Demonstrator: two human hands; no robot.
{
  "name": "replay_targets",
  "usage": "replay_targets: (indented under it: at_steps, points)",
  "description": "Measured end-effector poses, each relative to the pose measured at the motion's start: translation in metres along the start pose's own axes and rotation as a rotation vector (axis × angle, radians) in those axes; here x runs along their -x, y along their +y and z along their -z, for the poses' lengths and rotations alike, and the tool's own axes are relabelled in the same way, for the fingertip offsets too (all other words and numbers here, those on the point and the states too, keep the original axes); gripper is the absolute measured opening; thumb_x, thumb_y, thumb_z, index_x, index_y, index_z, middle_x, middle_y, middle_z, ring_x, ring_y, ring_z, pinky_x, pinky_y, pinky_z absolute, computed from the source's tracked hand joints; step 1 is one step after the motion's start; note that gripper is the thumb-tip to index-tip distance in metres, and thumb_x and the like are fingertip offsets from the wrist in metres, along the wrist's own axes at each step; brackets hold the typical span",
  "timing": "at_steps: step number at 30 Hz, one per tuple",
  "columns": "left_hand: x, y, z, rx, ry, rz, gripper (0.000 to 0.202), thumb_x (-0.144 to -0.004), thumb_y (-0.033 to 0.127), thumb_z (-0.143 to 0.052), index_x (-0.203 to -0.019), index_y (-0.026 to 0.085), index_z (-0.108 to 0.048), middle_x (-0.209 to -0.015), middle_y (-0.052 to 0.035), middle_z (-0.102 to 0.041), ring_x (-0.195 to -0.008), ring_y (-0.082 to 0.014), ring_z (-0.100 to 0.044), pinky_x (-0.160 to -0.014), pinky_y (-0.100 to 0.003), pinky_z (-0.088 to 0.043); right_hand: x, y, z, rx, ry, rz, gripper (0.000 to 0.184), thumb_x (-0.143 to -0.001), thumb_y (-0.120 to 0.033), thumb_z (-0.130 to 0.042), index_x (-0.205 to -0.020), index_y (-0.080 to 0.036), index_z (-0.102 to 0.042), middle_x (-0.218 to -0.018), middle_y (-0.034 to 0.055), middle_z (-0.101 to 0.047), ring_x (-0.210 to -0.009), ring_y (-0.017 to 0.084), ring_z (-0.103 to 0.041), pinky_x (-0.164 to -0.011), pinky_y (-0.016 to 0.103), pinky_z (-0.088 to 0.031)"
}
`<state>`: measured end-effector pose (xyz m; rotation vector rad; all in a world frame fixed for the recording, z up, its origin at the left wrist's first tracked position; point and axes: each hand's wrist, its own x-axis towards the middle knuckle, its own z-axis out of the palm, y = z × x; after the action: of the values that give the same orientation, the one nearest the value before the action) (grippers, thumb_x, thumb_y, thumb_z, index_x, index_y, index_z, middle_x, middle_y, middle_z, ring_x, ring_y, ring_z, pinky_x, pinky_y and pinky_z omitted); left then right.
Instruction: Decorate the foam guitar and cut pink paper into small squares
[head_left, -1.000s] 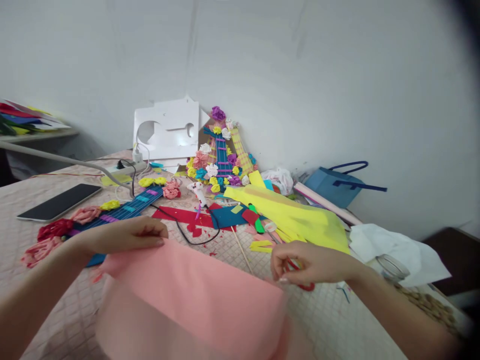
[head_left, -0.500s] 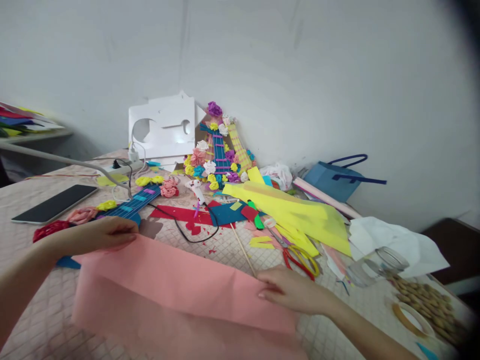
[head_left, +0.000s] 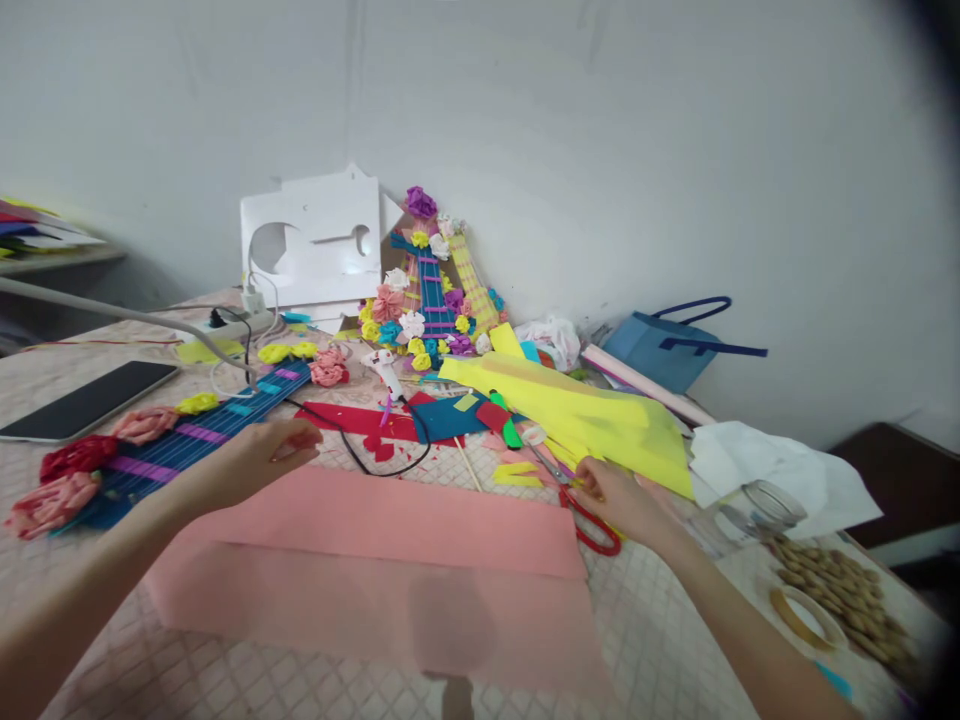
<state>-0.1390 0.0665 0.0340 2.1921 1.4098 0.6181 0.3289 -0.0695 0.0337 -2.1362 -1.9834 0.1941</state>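
Observation:
A large sheet of pink paper [head_left: 390, 520] lies on the table in front of me, its upper part folded over into a band. Over its upper left edge is my left hand [head_left: 274, 450], fingers loosely bent and holding nothing. To the right of the paper, my right hand [head_left: 619, 500] has its fingers closed on the handles of the scissors [head_left: 600, 528]. One red handle loop shows below the hand, and the blades point up and left among yellow strips. Beside my left forearm lies a blue paper guitar [head_left: 195, 440] with paper flowers along it.
A glue gun [head_left: 384, 375] with a black cable stands behind the paper. Yellow paper [head_left: 577, 400] spreads at the right, near a glass jar [head_left: 765, 510], peanuts [head_left: 840, 595] and a tape roll [head_left: 806, 620]. A dark tablet [head_left: 90, 400] lies left. Decorated paper guitars [head_left: 435, 290] lean against the wall.
Both hands have let go of the pink paper, which now lies flat. My right hand has moved up and right onto the scissors. The left hand has shifted slightly right.

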Motion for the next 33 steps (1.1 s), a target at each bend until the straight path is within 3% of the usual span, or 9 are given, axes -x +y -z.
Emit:
replay_targets:
  at_steps: [3, 7, 12, 15, 20, 24, 26, 30, 33]
  points:
    - [-0.001, 0.004, -0.01, 0.018, -0.137, -0.027, 0.029, -0.076, 0.044, -0.054, -0.091, 0.02, -0.063, -0.09, -0.0038, -0.07, -0.079, -0.0187, -0.061, -0.071, -0.023, -0.044, 0.002, 0.013, -0.009, 0.054, 0.009, -0.055, 0.013, -0.08, -0.033, -0.052, -0.083, -0.02, -0.052, -0.08, 0.0054, -0.063, -0.073, 0.02, -0.057, -0.061, 0.027, -0.035]
    - [-0.015, 0.009, -0.023, 0.036, -0.144, -0.056, 0.03, -0.077, 0.043, -0.052, -0.088, 0.018, -0.063, -0.087, -0.0059, -0.069, -0.077, -0.0197, -0.062, -0.069, -0.026, -0.046, 0.0, 0.024, -0.023, 0.099, 0.069, -0.082, 0.016, -0.078, -0.035, -0.054, -0.078, -0.021, -0.048, -0.075, 0.0043, -0.062, -0.071, 0.02, -0.056, -0.06, 0.027, -0.034]
    - [-0.062, 0.01, -0.048, 0.054, 0.081, 0.042, 0.04, -0.067, 0.04, -0.061, -0.097, 0.014, -0.061, -0.099, -0.0111, -0.067, -0.081, -0.0226, -0.064, -0.072, -0.029, -0.047, -0.008, 0.033, -0.032, 0.002, 0.177, -0.098, 0.019, -0.079, -0.04, -0.051, -0.074, -0.022, -0.045, -0.07, 0.0032, -0.061, -0.065, 0.02, -0.056, -0.057, 0.028, -0.034]
    - [-0.099, 0.014, -0.067, 0.05, 0.182, 0.099, 0.041, -0.069, 0.038, -0.061, -0.101, 0.012, -0.06, -0.108, -0.0135, -0.064, -0.081, -0.0219, -0.064, -0.075, -0.028, -0.046, -0.012, 0.032, -0.035, -0.074, 0.244, -0.088, 0.02, -0.08, -0.042, -0.049, -0.077, -0.022, -0.046, -0.069, 0.0029, -0.061, -0.061, 0.019, -0.056, -0.056, 0.028, -0.036]
    - [-0.15, 0.024, -0.099, 0.095, 0.269, 0.262, 0.032, -0.07, 0.044, -0.063, -0.075, 0.012, -0.062, -0.082, -0.012, -0.068, -0.084, -0.0259, -0.063, -0.07, -0.029, -0.044, -0.01, 0.031, -0.041, -0.172, 0.282, -0.061, 0.021, -0.082, -0.043, -0.048, -0.082, -0.022, -0.049, -0.072, 0.0043, -0.062, -0.065, 0.02, -0.058, -0.061, 0.031, -0.042]
    - [-0.17, 0.025, -0.117, 0.174, 0.283, 0.377, 0.031, -0.068, 0.042, -0.068, -0.072, 0.011, -0.063, -0.076, -0.012, -0.067, -0.082, -0.0266, -0.063, -0.068, -0.03, -0.045, -0.003, 0.034, -0.042, -0.248, 0.276, -0.065, 0.023, -0.083, -0.044, -0.047, -0.08, -0.022, -0.049, -0.073, 0.0046, -0.061, -0.067, 0.02, -0.057, -0.061, 0.031, -0.043]
    - [-0.174, 0.023, -0.121, 0.218, 0.262, 0.416, 0.03, -0.073, 0.039, -0.067, -0.078, 0.01, -0.064, -0.082, -0.0116, -0.066, -0.084, -0.0247, -0.063, -0.072, -0.032, -0.047, 0.0, 0.033, -0.042, -0.258, 0.265, -0.06, 0.023, -0.083, -0.044, -0.047, -0.079, -0.022, -0.05, -0.073, 0.0049, -0.062, -0.068, 0.021, -0.058, -0.061, 0.031, -0.043]
    - [-0.178, 0.019, -0.122, 0.304, 0.205, 0.453, 0.03, -0.087, 0.033, -0.053, -0.111, 0.014, -0.056, -0.111, -0.0088, -0.058, -0.096, -0.0194, -0.058, -0.081, -0.038, -0.05, 0.004, 0.028, -0.039, -0.238, 0.26, -0.054, 0.022, -0.083, -0.042, -0.046, -0.079, -0.021, -0.052, -0.075, 0.0056, -0.063, -0.07, 0.021, -0.059, -0.063, 0.032, -0.044]
    - [-0.176, 0.017, -0.122, 0.364, 0.19, 0.454, 0.033, -0.088, 0.032, -0.052, -0.116, 0.015, -0.053, -0.116, -0.0092, -0.055, -0.099, -0.0204, -0.057, -0.083, -0.04, -0.05, 0.004, 0.023, -0.038, -0.233, 0.252, -0.055, 0.022, -0.083, -0.041, -0.045, -0.079, -0.021, -0.053, -0.077, 0.0057, -0.064, -0.071, 0.022, -0.06, -0.064, 0.032, -0.044]
